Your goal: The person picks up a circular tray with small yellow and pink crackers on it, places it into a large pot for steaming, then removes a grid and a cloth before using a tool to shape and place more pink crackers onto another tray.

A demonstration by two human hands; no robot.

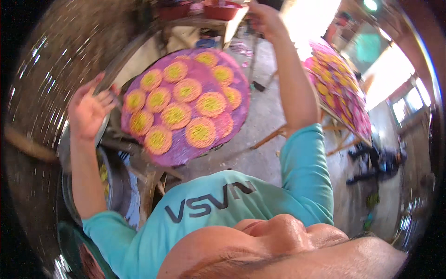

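Note:
My left hand is raised beside the left edge of a round purple mat. Its fingers are curled next to a greyish flat strip, and I cannot make out what they grip. Several round orange patties with yellow-green shredded centres lie spread over the mat. My right hand reaches far forward at the top, beyond the mat and near a red basin. Motion and the picture's edge blur its fingers, so whether it holds anything does not show.
A dark tub with yellow-green stuff inside stands below my left forearm. To the right, a wooden stand bears a pink sheet covered with yellow rounds. Dark objects lie on the concrete floor farther right.

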